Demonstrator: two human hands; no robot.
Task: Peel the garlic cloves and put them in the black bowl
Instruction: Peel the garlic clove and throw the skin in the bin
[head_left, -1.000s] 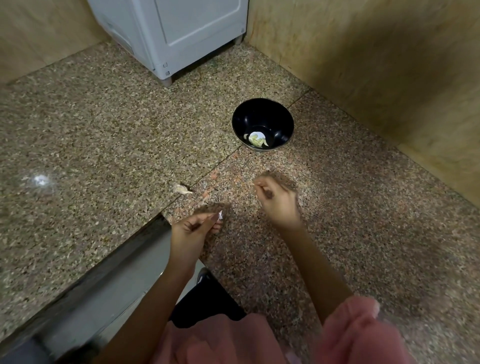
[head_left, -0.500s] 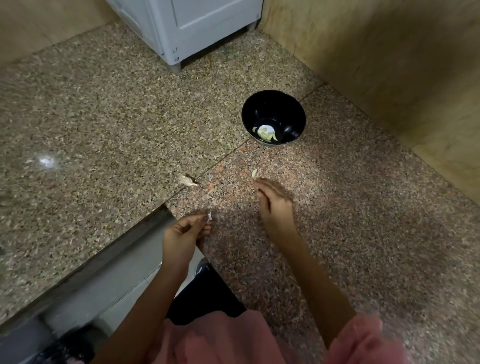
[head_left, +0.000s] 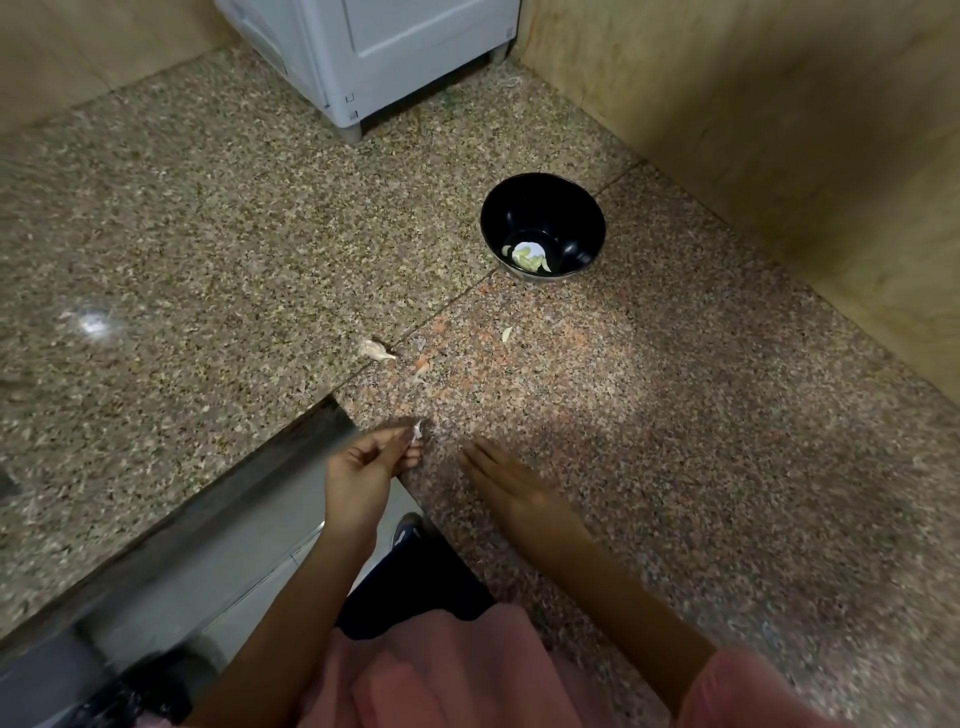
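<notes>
Left hand (head_left: 371, 470) pinches a white scrap of garlic skin (head_left: 417, 430) between thumb and fingertips at the counter (head_left: 208, 260) edge, and an unpeeled garlic clove (head_left: 376, 351) lies beyond it. Right hand (head_left: 501, 480), just beside the left, is flat with fingers straight and together, holding nothing. A pale clove (head_left: 506, 334) lies ahead of its fingertips, and farther on the black bowl (head_left: 519, 208) holds peeled cloves (head_left: 527, 255).
</notes>
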